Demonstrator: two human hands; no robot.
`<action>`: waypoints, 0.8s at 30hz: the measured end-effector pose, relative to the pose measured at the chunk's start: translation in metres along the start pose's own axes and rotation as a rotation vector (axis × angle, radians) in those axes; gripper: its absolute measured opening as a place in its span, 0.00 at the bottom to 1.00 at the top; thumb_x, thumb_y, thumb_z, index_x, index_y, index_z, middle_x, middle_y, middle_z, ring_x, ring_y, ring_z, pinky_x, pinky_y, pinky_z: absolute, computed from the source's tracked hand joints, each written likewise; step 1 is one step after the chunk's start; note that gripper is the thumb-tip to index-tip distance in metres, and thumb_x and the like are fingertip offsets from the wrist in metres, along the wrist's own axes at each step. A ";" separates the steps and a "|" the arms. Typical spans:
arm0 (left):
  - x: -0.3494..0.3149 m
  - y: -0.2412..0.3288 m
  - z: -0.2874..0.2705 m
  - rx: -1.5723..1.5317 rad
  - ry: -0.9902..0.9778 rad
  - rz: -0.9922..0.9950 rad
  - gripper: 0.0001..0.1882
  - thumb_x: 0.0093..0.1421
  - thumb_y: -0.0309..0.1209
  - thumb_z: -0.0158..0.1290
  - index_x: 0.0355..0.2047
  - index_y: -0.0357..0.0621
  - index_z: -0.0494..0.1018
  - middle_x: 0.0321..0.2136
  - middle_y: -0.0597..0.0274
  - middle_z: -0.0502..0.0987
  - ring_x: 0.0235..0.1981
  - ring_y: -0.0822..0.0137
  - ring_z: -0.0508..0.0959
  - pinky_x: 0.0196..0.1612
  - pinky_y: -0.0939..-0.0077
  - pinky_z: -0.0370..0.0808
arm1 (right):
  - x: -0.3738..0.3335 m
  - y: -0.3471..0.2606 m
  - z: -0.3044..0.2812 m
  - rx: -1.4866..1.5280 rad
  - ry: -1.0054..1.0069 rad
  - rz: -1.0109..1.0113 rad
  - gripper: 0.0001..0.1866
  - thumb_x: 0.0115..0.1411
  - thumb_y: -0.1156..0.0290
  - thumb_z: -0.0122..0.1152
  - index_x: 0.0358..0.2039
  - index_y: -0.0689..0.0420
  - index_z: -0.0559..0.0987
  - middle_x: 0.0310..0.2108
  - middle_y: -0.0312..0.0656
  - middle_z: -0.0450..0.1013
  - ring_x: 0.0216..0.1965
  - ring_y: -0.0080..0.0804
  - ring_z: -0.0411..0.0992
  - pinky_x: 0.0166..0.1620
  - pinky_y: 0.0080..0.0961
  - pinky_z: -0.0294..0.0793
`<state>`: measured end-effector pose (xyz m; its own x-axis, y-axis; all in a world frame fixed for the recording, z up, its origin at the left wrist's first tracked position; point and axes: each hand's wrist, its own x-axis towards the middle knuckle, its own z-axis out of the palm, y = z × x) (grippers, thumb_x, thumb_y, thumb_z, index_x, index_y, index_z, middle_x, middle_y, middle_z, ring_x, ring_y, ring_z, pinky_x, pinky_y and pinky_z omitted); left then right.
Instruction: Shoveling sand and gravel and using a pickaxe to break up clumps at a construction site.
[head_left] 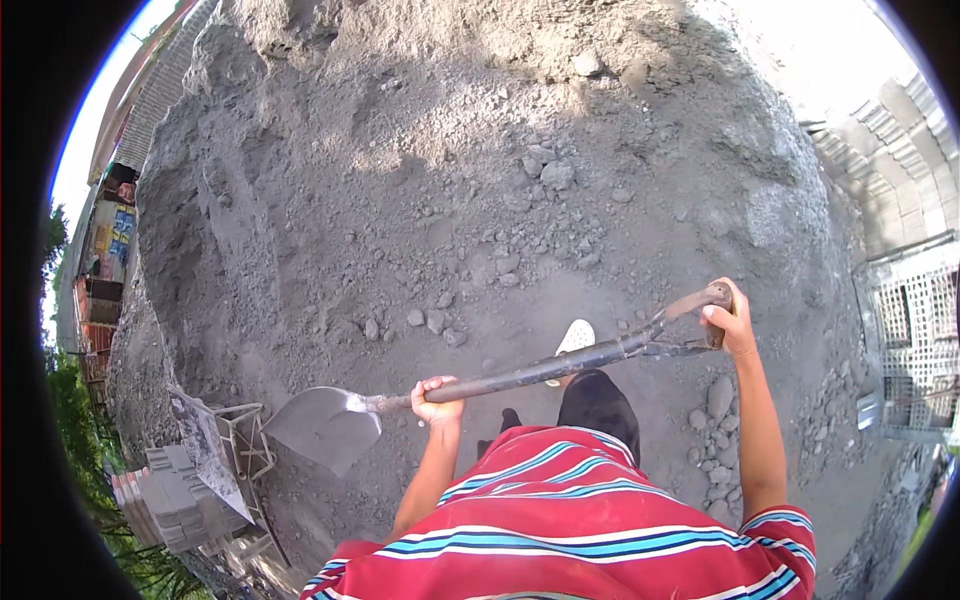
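Observation:
A shovel (545, 371) lies slantwise across the front of my body, its D-shaped grip up at the right and its blade at the lower left. My left hand (438, 402) is wrapped round the shaft just above the blade. At the other end, my right hand (731, 318) closes on the grip. The pointed grey metal blade (325, 425) carries a layer of grey sand or dust, and hangs beside a metal frame stand (243, 442). How far the blade is off the ground I cannot tell.
A tall mound of grey sand and gravel (450, 180) rises ahead, with loose stones (435, 320) at its foot. More stones (718, 430) lie by my right forearm. Grey blocks (180, 495) are stacked at lower left; a lattice block wall (915, 340) stands right.

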<state>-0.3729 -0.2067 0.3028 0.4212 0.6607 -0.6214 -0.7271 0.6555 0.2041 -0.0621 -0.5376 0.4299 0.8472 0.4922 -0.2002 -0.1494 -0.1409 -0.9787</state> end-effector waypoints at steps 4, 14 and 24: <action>0.076 -0.027 0.111 0.138 -0.043 -0.087 0.07 0.38 0.30 0.47 0.09 0.50 0.61 0.09 0.70 0.64 0.13 0.73 0.64 0.24 0.76 0.63 | 0.003 -0.001 -0.002 0.152 0.272 -0.111 0.21 0.44 0.51 0.48 0.20 0.60 0.66 0.12 0.35 0.62 0.13 0.17 0.59 0.17 0.12 0.54; 0.203 -0.260 0.094 0.944 0.190 -0.721 0.09 0.40 0.31 0.49 0.11 0.48 0.59 0.09 0.67 0.61 0.13 0.68 0.64 0.21 0.69 0.64 | -0.144 0.067 0.042 0.124 1.335 0.510 0.17 0.50 0.58 0.42 0.16 0.59 0.65 0.07 0.36 0.58 0.06 0.22 0.56 0.10 0.16 0.56; -0.029 -0.399 -0.015 0.874 0.598 -1.819 0.08 0.37 0.32 0.51 0.13 0.47 0.62 0.12 0.67 0.64 0.16 0.69 0.65 0.24 0.73 0.64 | -0.264 -0.145 0.116 -0.676 1.908 1.224 0.16 0.47 0.63 0.41 0.23 0.64 0.70 0.22 0.45 0.68 0.23 0.32 0.67 0.26 0.26 0.68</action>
<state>-0.1037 -0.4928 0.2283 -0.1193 -0.8229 -0.5556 0.6628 0.3506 -0.6616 -0.3234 -0.5478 0.6193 -0.0640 -0.9808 0.1842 -0.9643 0.0133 -0.2643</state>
